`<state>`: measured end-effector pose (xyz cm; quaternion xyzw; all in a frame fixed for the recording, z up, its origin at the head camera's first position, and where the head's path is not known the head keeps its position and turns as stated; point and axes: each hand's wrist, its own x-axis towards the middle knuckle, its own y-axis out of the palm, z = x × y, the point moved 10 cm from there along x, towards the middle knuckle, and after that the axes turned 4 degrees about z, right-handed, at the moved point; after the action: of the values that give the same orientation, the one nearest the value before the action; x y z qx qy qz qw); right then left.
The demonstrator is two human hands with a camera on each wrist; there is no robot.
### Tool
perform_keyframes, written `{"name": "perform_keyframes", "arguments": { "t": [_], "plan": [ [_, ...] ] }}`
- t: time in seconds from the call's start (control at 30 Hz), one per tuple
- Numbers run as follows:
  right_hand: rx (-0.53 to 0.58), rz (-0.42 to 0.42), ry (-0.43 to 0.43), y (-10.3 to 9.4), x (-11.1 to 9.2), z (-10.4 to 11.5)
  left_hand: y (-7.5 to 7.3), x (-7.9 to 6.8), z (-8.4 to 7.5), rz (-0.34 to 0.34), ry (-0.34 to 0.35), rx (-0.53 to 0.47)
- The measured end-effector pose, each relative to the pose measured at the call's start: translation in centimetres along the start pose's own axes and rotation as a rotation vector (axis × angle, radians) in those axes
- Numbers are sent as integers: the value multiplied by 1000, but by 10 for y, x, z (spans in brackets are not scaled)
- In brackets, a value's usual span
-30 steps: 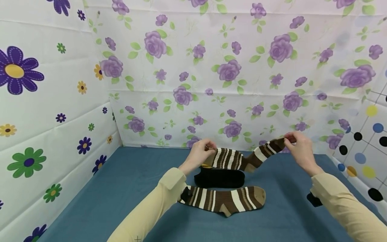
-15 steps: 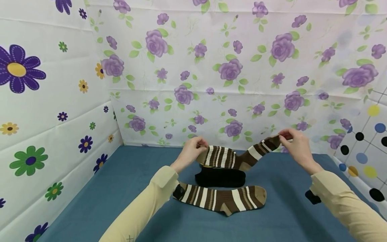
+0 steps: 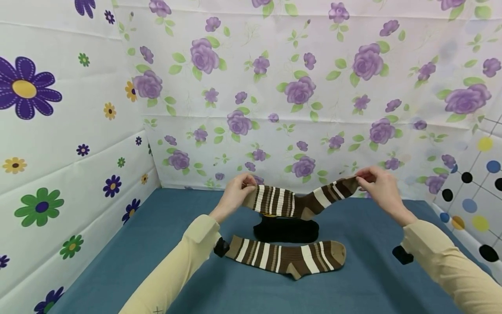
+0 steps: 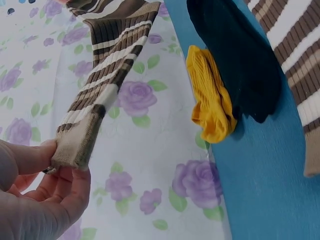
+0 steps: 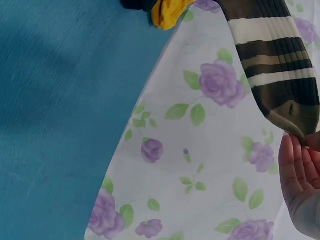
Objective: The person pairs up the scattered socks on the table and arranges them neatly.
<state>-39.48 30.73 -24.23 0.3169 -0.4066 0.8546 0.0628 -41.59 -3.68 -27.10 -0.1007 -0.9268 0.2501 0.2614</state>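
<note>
A brown, tan and white striped sock [image 3: 276,201] stretches between my two hands above the back of the table. My left hand [image 3: 234,194] pinches its tan cuff, thumb on one side and fingers on the other in the left wrist view. At the toe end, my right hand [image 3: 379,188] pinches the tip between thumb and fingers. The sock sags at its heel in the middle. Below it lies a black sock [image 3: 286,230], with a yellow sock [image 4: 212,95] beside it, mostly hidden in the head view. Nearer me, a matching striped sock [image 3: 290,258] lies flat, toe to the right.
A blue cloth [image 3: 164,261] covers the table. White sheeting with purple roses [image 3: 243,87] rises behind the far edge, and patterned sheets stand at the left and right sides. A small black device [image 3: 402,255] shows under the right sleeve, another [image 3: 221,247] by the left.
Both hands have shifted left with the striped sock, the left hand farther and slightly up. The sock is drawn out straighter, and the cuff of the lower striped sock is now uncovered.
</note>
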Motion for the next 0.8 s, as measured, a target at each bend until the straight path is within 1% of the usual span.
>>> {"name": "perform_keyframes", "arguments": {
  "t": [0.23, 0.43, 0.7, 0.8],
  "plan": [
    [58, 66, 43, 7, 0, 2, -8, -5, 6, 9, -13, -19],
    [100, 145, 101, 15, -2, 2, -13, -10, 9, 29, -34, -16],
    [107, 245, 170, 26, -7, 1, -18, -16, 19, 83, -73, 0],
    [113, 289, 186, 30, -9, 1, -19, -19, 21, 107, -74, 4]
  ]
}}
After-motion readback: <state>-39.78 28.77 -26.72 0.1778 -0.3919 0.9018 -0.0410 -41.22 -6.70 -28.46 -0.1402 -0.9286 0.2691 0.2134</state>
